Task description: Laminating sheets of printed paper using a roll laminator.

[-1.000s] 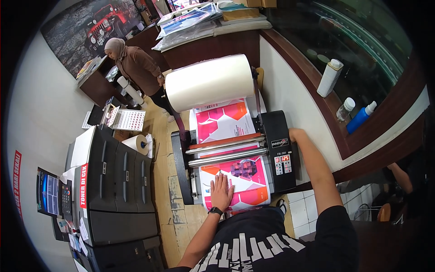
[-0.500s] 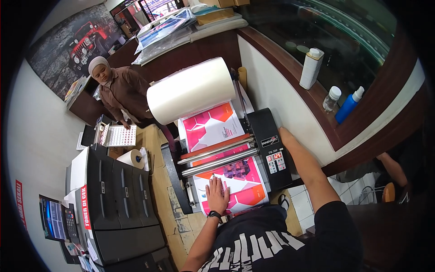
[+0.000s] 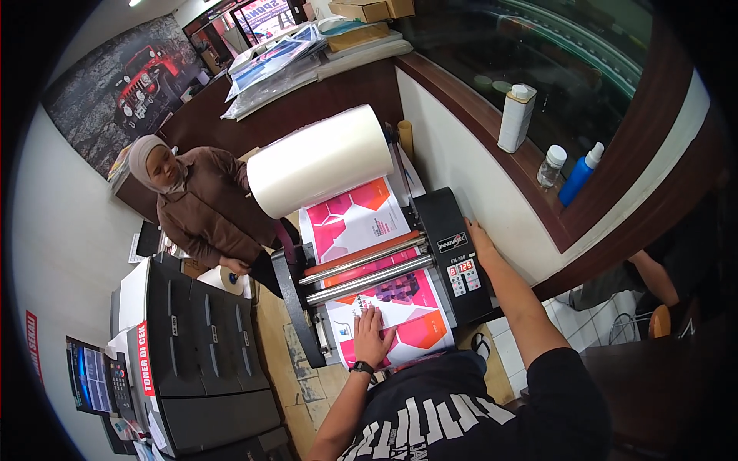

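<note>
My left hand (image 3: 373, 338) lies flat with fingers stretched out on a pink, orange and white printed sheet (image 3: 427, 330). This sheet runs under the steel rollers (image 3: 369, 281) of a roll laminator (image 3: 455, 288). More of the same print (image 3: 354, 215) shows beyond the rollers, below a big white film roll (image 3: 321, 161). At the machine's black right-hand housing, my right hand (image 3: 478, 237) touches the outer side. Its fingers are partly hidden there, so their grip cannot be made out. Red digits glow on the control panel (image 3: 463, 276).
A co-worker (image 3: 204, 203) stands at the far left of the laminator. A large dark printer (image 3: 204, 330) fills the near left. Bottles, including a blue spray bottle (image 3: 582, 175), line the window ledge. Another person's arm (image 3: 653, 276) shows at right. Stacked sheets (image 3: 284, 61) lie on the back counter.
The co-worker has stepped closer to the laminator, away from the sheet they were touching. My left hand stays on the print, its thumb now spread outward. My right hand remains at the housing's side.
</note>
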{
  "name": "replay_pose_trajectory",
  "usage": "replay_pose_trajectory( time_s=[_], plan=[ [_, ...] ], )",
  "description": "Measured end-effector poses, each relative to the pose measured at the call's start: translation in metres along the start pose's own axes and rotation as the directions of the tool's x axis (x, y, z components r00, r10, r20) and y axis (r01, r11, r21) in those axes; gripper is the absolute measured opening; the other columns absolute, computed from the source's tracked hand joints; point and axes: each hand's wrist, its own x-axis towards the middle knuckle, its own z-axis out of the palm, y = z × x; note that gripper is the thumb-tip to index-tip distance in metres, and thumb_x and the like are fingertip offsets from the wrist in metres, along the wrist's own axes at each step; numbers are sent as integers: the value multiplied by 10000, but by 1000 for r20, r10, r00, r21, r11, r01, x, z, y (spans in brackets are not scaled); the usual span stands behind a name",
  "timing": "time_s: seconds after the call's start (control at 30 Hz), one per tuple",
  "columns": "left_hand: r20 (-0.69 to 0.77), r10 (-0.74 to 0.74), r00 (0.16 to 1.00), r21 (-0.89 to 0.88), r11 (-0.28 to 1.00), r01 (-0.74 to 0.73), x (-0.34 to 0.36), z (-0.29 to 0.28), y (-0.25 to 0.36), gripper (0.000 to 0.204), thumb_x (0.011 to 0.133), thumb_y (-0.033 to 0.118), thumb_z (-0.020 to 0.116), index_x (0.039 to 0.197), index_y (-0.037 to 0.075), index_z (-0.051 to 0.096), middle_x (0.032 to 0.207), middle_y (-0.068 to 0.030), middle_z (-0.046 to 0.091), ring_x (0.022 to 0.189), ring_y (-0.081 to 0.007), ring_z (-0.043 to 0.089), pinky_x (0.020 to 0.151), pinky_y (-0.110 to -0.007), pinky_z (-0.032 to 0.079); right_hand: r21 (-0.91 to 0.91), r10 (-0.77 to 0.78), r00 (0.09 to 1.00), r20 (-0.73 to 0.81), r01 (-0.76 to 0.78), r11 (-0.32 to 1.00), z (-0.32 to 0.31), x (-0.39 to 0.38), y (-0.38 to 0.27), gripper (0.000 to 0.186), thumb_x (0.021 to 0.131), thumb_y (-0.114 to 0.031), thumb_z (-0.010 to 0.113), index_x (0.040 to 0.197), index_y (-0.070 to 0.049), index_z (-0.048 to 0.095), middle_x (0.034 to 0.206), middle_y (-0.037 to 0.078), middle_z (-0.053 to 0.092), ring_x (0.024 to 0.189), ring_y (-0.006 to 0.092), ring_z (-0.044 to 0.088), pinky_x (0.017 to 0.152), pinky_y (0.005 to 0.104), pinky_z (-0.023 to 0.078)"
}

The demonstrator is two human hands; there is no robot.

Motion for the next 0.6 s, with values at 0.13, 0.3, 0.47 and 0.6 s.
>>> replay_pose_trajectory(
  time_s=[0.13,0.3,0.47,0.6],
  plan=[
    [-23,-260,965,140,955,261,-44,-11,-16,693,929,389,692,1469,4,493,1539,-208,467,1465,-364,390,1237,-520,230,382,110,897,428,-290,877,-88,46,-148,480,1015,-133,480,1473,-73,347,1282,307,514,1075,454,684,915,510,574],
    [-30,-242,970,127,961,244,-36,2,-9,648,967,360,634,1485,5,475,1564,-210,439,1486,-365,361,1244,-520,210,217,-65,991,115,39,975,30,35,-97,467,1021,-117,462,1471,-65,350,1288,318,526,1061,447,691,901,490,584],
    [-15,-228,974,138,964,228,-37,0,-8,629,986,357,597,1489,3,467,1583,-210,415,1504,-365,334,1249,-524,189,109,-116,992,54,109,988,49,34,-88,469,1016,-124,475,1466,-58,358,1272,313,536,1067,451,688,903,486,583],
    [14,-282,959,185,944,274,-61,-8,2,650,998,385,573,1504,-2,447,1599,-207,395,1521,-363,304,1247,-534,179,197,-97,975,201,57,979,12,40,-134,495,1002,-130,502,1471,-57,359,1246,308,553,1090,462,676,915,491,577]
  ],
)
